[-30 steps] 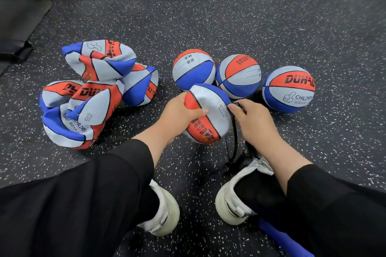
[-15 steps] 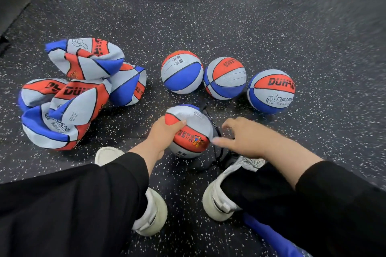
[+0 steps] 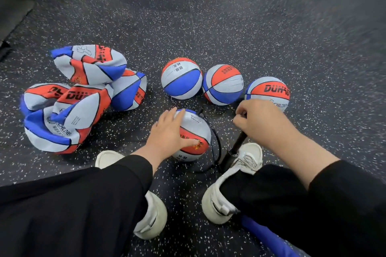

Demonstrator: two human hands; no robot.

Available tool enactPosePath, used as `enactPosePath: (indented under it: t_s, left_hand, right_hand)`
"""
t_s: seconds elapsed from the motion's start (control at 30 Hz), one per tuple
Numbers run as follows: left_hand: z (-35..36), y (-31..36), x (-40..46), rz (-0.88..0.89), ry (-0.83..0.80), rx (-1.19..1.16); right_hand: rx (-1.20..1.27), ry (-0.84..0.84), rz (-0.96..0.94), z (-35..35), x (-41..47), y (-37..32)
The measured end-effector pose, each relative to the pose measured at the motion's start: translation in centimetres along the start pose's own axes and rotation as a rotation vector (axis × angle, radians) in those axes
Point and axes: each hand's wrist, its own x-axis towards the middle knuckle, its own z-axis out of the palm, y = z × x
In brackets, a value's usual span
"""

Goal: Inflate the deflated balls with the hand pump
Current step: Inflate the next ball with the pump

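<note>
A red, white and blue ball (image 3: pixel 195 131) lies on the floor between my feet, and my left hand (image 3: pixel 168 133) rests flat on its left side. A black hose (image 3: pixel 216 142) curves from the ball's top down to a black hand pump (image 3: pixel 232 150) standing by my right shoe. My right hand (image 3: pixel 255 120) grips the pump's handle at the top, fingers curled round it. Three round inflated balls (image 3: pixel 181 78) (image 3: pixel 223 84) (image 3: pixel 269 89) sit in a row behind. Several crumpled deflated balls (image 3: pixel 83 98) lie heaped at the left.
The floor is black speckled rubber (image 3: pixel 250 27). My white shoes (image 3: pixel 150 221) (image 3: pixel 229 185) flank the pump, the right one beside its base. A blue object (image 3: pixel 269 238) lies at the bottom right. A dark mat edge (image 3: pixel 12 6) runs along the far left.
My right hand has left the hose near the ball and risen to grip the pump's handle. My left hand has shifted from gripping the ball's side to lying flat on it.
</note>
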Motion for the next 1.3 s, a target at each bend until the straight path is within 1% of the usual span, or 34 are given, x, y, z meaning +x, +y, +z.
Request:
enactPosePath:
  t_s: [0.03,0.13,0.2,0.23,0.27,0.3,0.33,0.37,0.4,0.43,0.47,0.57,0.7,0.8,0.83,0.87,0.93,0.97,1.0,1.03,1.1,1.17,1.2,1.23,1.3]
  left_hand:
    - [0.0,0.0,0.0,-0.004,-0.004,-0.009]
    - [0.0,0.3,0.0,-0.007,0.002,-0.019]
    - [0.0,0.3,-0.1,-0.005,-0.006,-0.008]
    - [0.0,0.3,-0.2,-0.003,-0.012,0.0]
    - [0.0,0.2,-0.3,-0.003,-0.021,0.008]
    - [-0.1,0.1,-0.3,-0.001,-0.03,0.016]
    - [-0.2,0.1,-0.3,0.001,-0.042,0.022]
    - [-0.3,0.2,-0.4,0.0,-0.058,0.026]
    - [-0.3,0.2,-0.4,-0.002,-0.071,0.03]
    - [-0.4,0.3,-0.5,-0.008,-0.081,0.035]
    - [-0.5,0.4,-0.5,-0.012,-0.092,0.039]
    - [-0.5,0.5,-0.5,-0.012,-0.102,0.035]
    - [-0.6,0.3,-0.5,-0.024,-0.084,0.006]
    - [-0.6,0.2,-0.5,-0.029,-0.086,-0.004]
    - [-0.6,0.2,-0.4,-0.032,-0.086,-0.001]
    - [-0.6,0.3,-0.4,-0.034,-0.085,-0.001]
    - [-0.5,0.4,-0.5,-0.034,-0.085,-0.003]
    - [-0.5,0.4,-0.5,-0.032,-0.087,-0.003]
    - [-0.5,0.4,-0.6,-0.03,-0.094,-0.001]
    - [-0.6,0.4,-0.6,-0.027,-0.106,0.005]
    - [-0.9,0.3,-0.6,-0.018,-0.14,0.028]
    - [-1.4,0.2,-0.6,0.015,-0.19,0.066]
    - [-1.6,0.1,-0.6,0.035,-0.209,0.093]
    - [-1.6,0.0,-0.7,0.052,-0.217,0.126]
    - [-1.5,-0.2,-0.9,0.077,-0.203,0.193]
  right_hand:
    - [0.006,0.027,0.03,0.7,-0.4,0.1]
    - [-0.019,0.18,0.087,4.5,-1.8,-0.1]
    - [-0.016,0.17,0.084,7.5,-2.6,-0.4]
    - [-0.022,0.134,0.063,8.7,-3.0,-0.5]
    - [-0.06,0.041,0.019,9.5,-3.6,-0.6]
    - [-0.07,-0.101,-0.03,10.0,-4.3,-0.8]
    - [-0.087,-0.176,-0.07,10.5,-4.4,-0.4]
    - [-0.08,-0.166,-0.099,11.2,-4.3,0.0]
    - [-0.025,-0.223,-0.024,11.0,-4.5,-0.2]
    - [-0.026,-0.129,-0.016,10.8,-4.3,-0.3]
    - [-0.036,-0.084,0.018,10.7,-4.0,-0.4]
    - [0.032,-0.125,0.069,9.8,-3.1,-0.3]
    - [0.08,-0.026,0.083,3.2,-0.1,-0.6]
    - [0.033,-0.069,0.073,0.1,1.2,-0.8]
    - [0.013,-0.052,0.078,0.2,1.1,-0.7]
    - [0.009,-0.001,0.102,0.6,0.9,-0.7]
    - [0.018,0.135,0.165,3.0,-0.1,-0.7]
    - [0.014,0.167,0.173,4.6,-0.8,-0.9]
    - [-0.014,0.144,0.162,6.5,-1.5,-1.1]
    - [-0.06,0.112,0.111,8.3,-2.2,-1.3]
    - [-0.101,0.021,0.056,11.3,-3.3,-1.1]
    - [-0.06,-0.081,0.028,12.5,-3.8,-0.5]
    - [-0.005,-0.086,0.071,12.4,-3.9,-0.4]
    - [0.038,-0.053,0.114,12.1,-3.7,-0.2]
    - [0.085,-0.059,0.131,11.4,-3.4,-0.1]
